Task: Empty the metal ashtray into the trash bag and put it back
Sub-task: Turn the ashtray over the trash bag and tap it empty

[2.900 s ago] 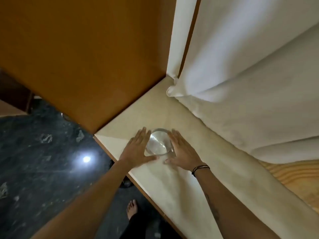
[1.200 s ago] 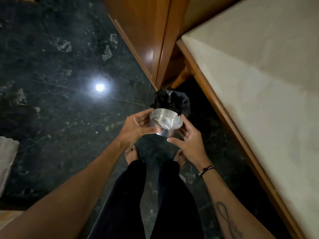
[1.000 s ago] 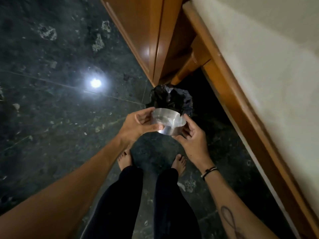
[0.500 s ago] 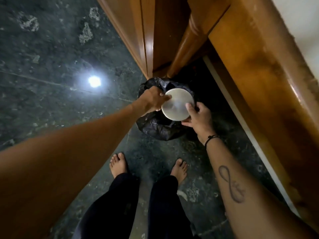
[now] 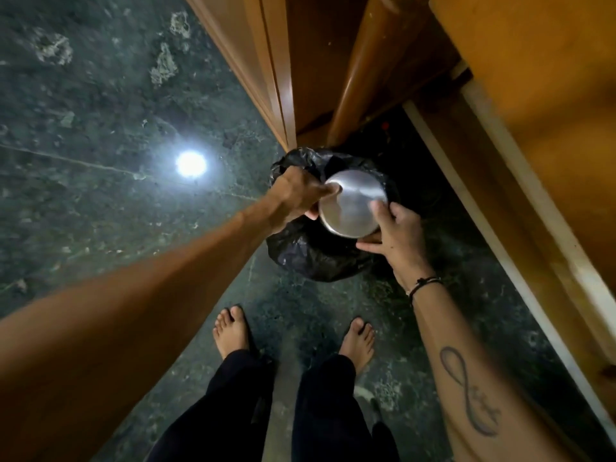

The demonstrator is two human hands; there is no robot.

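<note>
**A:** Where's the ashtray (image 5: 352,203) now?

**B:** Upside down over the open mouth of the black trash bag (image 5: 310,258), its flat round base facing up. The left hand (image 5: 298,195) pinches the rim on one side, the right hand (image 5: 398,233) cups the other, so each grip is closed on it.

**A:** How would it handle?

**B:** Thin brushed metal, rigid, probably light (and slick, judging by the sheen). I'd take it across the side wall, fingers opposite each other, not on the smooth base.

**A:** And the bag?

**B:** Soft, crinkled, glossy plastic, slumped on the dark speckled stone floor (image 5: 100,111), beside a varnished wooden leg (image 5: 363,78). It likely collapses if bumped, so I'd tap gently.
</note>
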